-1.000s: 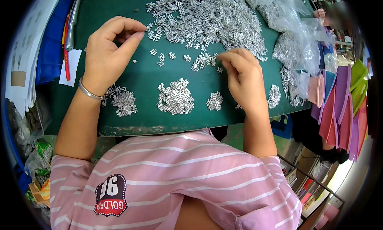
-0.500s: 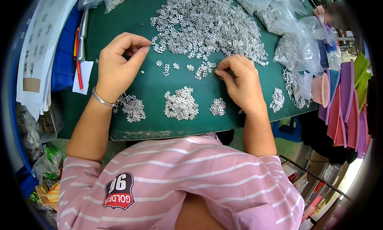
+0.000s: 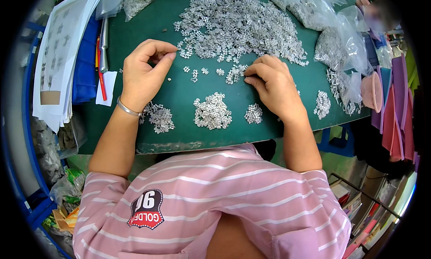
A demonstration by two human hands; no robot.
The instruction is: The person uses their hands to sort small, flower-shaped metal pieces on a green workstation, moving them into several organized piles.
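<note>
The right hand (image 3: 274,86) presses closed fingertips onto small silver pieces (image 3: 234,73) at the near edge of the big heap (image 3: 238,28), which lies just beyond; the left hand (image 3: 146,75), thumb and forefinger pinched, sits slightly farther off

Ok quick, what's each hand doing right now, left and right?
Left hand: fingers pinched together at the edge of the big pile of small silver metal pieces; any piece between them is too small to see.
Right hand: fingertips pressed on loose pieces, grip unclear.
</note>
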